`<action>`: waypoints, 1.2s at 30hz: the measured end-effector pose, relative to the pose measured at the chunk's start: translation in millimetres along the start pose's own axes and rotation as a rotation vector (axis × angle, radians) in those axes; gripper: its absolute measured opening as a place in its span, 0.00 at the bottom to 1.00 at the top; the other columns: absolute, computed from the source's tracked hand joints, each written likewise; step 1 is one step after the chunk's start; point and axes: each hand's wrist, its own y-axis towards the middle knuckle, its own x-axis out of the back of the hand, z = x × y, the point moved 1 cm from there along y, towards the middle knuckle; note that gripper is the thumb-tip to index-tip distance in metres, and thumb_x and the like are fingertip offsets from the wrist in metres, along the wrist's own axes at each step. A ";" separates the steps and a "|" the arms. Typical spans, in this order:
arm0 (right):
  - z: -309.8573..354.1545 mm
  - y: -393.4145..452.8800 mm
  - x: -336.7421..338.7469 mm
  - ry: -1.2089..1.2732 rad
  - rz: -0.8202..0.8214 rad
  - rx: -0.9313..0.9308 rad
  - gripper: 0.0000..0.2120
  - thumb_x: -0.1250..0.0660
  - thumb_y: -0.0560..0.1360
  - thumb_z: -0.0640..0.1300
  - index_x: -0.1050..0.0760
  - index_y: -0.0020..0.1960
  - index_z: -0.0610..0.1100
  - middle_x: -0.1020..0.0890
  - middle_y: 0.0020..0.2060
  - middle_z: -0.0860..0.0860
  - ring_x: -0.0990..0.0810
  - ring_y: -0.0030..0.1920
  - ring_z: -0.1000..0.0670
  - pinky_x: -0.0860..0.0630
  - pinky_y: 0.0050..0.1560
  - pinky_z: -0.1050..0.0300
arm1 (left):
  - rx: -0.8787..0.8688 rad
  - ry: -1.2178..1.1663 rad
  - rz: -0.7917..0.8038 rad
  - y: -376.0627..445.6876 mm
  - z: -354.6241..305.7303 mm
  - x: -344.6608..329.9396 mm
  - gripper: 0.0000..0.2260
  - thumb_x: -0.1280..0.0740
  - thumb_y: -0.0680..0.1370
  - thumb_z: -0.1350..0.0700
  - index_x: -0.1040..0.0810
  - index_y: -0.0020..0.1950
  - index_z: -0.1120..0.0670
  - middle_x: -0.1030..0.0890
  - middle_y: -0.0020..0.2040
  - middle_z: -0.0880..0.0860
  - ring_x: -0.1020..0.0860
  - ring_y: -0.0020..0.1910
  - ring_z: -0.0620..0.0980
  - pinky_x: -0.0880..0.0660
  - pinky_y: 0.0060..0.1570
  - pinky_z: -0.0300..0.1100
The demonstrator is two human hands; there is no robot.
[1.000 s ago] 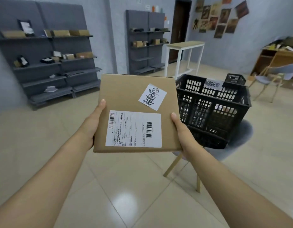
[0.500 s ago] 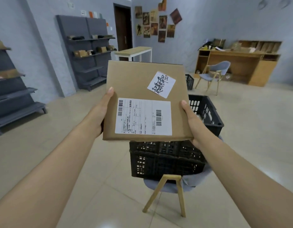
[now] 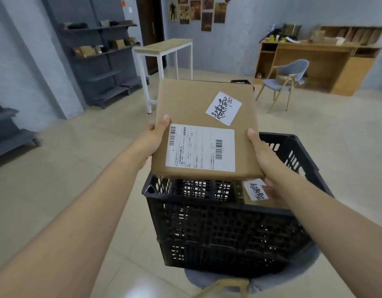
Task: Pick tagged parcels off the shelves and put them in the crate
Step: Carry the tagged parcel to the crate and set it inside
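Flat brown cardboard parcel (image 3: 204,134) with white labels, gripped at its sides by left hand (image 3: 154,136) and right hand (image 3: 262,152), hovers flat directly above the open black plastic crate (image 3: 218,222).

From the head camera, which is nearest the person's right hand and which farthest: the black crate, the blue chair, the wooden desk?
From the right hand:
1. Black crate, directly beneath the hand and the parcel it holds.
2. Blue chair, across the floor, ahead and to the right.
3. Wooden desk, behind the chair against the far wall.

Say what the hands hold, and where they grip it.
Both hold the parcel: left hand on its left edge, right hand on its right edge.
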 end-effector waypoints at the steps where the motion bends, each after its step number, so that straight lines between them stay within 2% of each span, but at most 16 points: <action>1: -6.4 18.0 3.7 -0.036 -0.011 -0.004 0.54 0.38 0.53 0.84 0.28 0.67 0.50 0.17 0.58 0.49 0.17 0.56 0.43 0.23 0.61 0.40 | 0.015 0.047 0.034 17.9 6.0 -3.8 0.35 0.41 0.73 0.27 0.26 0.66 0.53 0.17 0.57 0.51 0.19 0.56 0.52 0.26 0.63 0.52; 3: -17.5 44.0 10.2 -0.112 -0.047 -0.061 0.55 0.39 0.52 0.85 0.27 0.66 0.49 0.17 0.57 0.49 0.17 0.55 0.43 0.24 0.62 0.41 | 0.078 0.156 0.126 51.4 20.5 -13.0 0.43 0.42 0.66 0.22 0.25 0.66 0.54 0.17 0.59 0.52 0.19 0.57 0.53 0.26 0.64 0.53; 4: -22.0 51.8 10.9 -0.130 -0.059 -0.109 0.50 0.39 0.57 0.83 0.25 0.65 0.48 0.16 0.56 0.48 0.17 0.55 0.43 0.24 0.62 0.41 | 0.114 0.207 0.179 65.0 26.4 -18.7 0.44 0.43 0.65 0.22 0.24 0.65 0.55 0.17 0.59 0.52 0.19 0.57 0.53 0.26 0.64 0.53; 7: -41.3 72.6 13.7 -0.159 -0.042 -0.272 0.31 0.40 0.75 0.69 0.24 0.63 0.44 0.16 0.53 0.47 0.17 0.54 0.43 0.24 0.62 0.42 | 0.202 0.318 0.328 92.3 38.8 -34.8 0.31 0.45 0.78 0.32 0.23 0.64 0.56 0.18 0.60 0.53 0.20 0.59 0.54 0.27 0.66 0.52; 10: -55.9 92.3 15.6 -0.264 0.043 -0.394 0.24 0.43 0.80 0.62 0.27 0.66 0.46 0.18 0.55 0.48 0.20 0.55 0.47 0.24 0.54 0.48 | 0.263 0.455 0.418 115.5 51.3 -44.7 0.27 0.44 0.80 0.35 0.24 0.66 0.55 0.19 0.60 0.52 0.20 0.58 0.54 0.25 0.64 0.52; 12: -62.0 103.3 12.1 -0.261 0.102 -0.456 0.21 0.45 0.82 0.58 0.29 0.68 0.46 0.19 0.58 0.47 0.21 0.57 0.47 0.25 0.54 0.49 | 0.297 0.461 0.469 127.3 60.6 -49.3 0.26 0.42 0.80 0.36 0.25 0.66 0.55 0.19 0.60 0.53 0.20 0.58 0.54 0.25 0.63 0.52; 15: -72.3 116.6 4.5 -0.248 0.163 -0.588 0.19 0.45 0.84 0.53 0.30 0.68 0.42 0.20 0.58 0.45 0.21 0.58 0.46 0.26 0.61 0.46 | 0.337 0.491 0.481 141.8 77.9 -58.8 0.28 0.41 0.79 0.36 0.27 0.70 0.55 0.21 0.65 0.54 0.22 0.63 0.55 0.30 0.68 0.53; 18: -83.4 128.2 -5.0 -0.294 0.202 -0.651 0.18 0.45 0.84 0.50 0.31 0.67 0.40 0.20 0.55 0.44 0.20 0.55 0.46 0.23 0.58 0.45 | 0.351 0.559 0.414 154.0 96.9 -66.4 0.29 0.41 0.80 0.37 0.28 0.71 0.56 0.23 0.68 0.55 0.24 0.65 0.57 0.31 0.69 0.53; 22: -102.2 136.8 -14.0 -0.340 0.224 -0.683 0.15 0.47 0.85 0.47 0.31 0.66 0.42 0.20 0.50 0.47 0.21 0.56 0.46 0.24 0.59 0.47 | 0.391 0.598 0.451 162.5 116.5 -77.7 0.24 0.41 0.82 0.43 0.28 0.71 0.58 0.23 0.67 0.57 0.24 0.65 0.57 0.31 0.69 0.53; 25: -109.5 140.4 -25.3 -0.361 0.237 -0.719 0.09 0.49 0.85 0.44 0.31 0.59 0.44 0.21 0.46 0.49 0.22 0.55 0.47 0.23 0.56 0.48 | 0.398 0.687 0.447 170.4 130.8 -85.1 0.20 0.39 0.82 0.50 0.27 0.70 0.61 0.24 0.68 0.59 0.25 0.65 0.59 0.30 0.67 0.52; 27: -117.1 143.8 -30.2 -0.379 0.245 -0.734 0.10 0.50 0.85 0.40 0.31 0.52 0.46 0.22 0.44 0.49 0.24 0.53 0.47 0.24 0.57 0.47 | 0.414 0.753 0.489 172.8 137.7 -90.3 0.16 0.39 0.82 0.54 0.24 0.67 0.61 0.22 0.65 0.58 0.24 0.64 0.58 0.28 0.66 0.50; 29: -127.3 148.6 -36.3 -0.415 0.256 -0.753 0.11 0.50 0.84 0.38 0.29 0.53 0.44 0.21 0.47 0.47 0.23 0.54 0.45 0.24 0.60 0.44 | 0.416 0.813 0.512 173.9 142.0 -95.9 0.15 0.39 0.82 0.57 0.25 0.66 0.62 0.22 0.63 0.57 0.25 0.64 0.57 0.28 0.64 0.46; 31: -135.1 155.6 -41.3 -0.551 0.241 -0.741 0.13 0.48 0.83 0.39 0.33 0.66 0.39 0.23 0.60 0.40 0.23 0.61 0.40 0.25 0.63 0.40 | 0.390 0.857 0.474 176.2 144.5 -102.2 0.18 0.39 0.82 0.58 0.30 0.70 0.64 0.24 0.62 0.58 0.26 0.66 0.57 0.29 0.59 0.42; 33: -141.0 162.9 -44.8 -0.747 0.242 -0.690 0.21 0.45 0.82 0.38 0.40 0.74 0.35 0.33 0.71 0.36 0.31 0.71 0.36 0.32 0.70 0.42 | 0.395 0.887 0.424 180.8 149.9 -108.5 0.24 0.39 0.82 0.55 0.38 0.75 0.65 0.27 0.68 0.60 0.27 0.67 0.57 0.30 0.58 0.42; 35: -144.1 167.4 -49.5 -0.876 0.245 -0.656 0.25 0.43 0.81 0.38 0.42 0.76 0.32 0.39 0.75 0.36 0.39 0.75 0.37 0.40 0.75 0.46 | 0.421 0.904 0.392 184.4 160.1 -112.3 0.29 0.38 0.81 0.53 0.43 0.77 0.65 0.28 0.69 0.61 0.27 0.65 0.57 0.30 0.55 0.42; 36: -150.0 170.2 -50.6 -0.934 0.251 -0.649 0.26 0.42 0.81 0.38 0.44 0.76 0.32 0.40 0.76 0.36 0.40 0.76 0.37 0.39 0.74 0.47 | 0.434 0.915 0.386 184.4 165.7 -113.8 0.29 0.38 0.81 0.52 0.44 0.77 0.65 0.27 0.69 0.61 0.26 0.65 0.57 0.30 0.53 0.41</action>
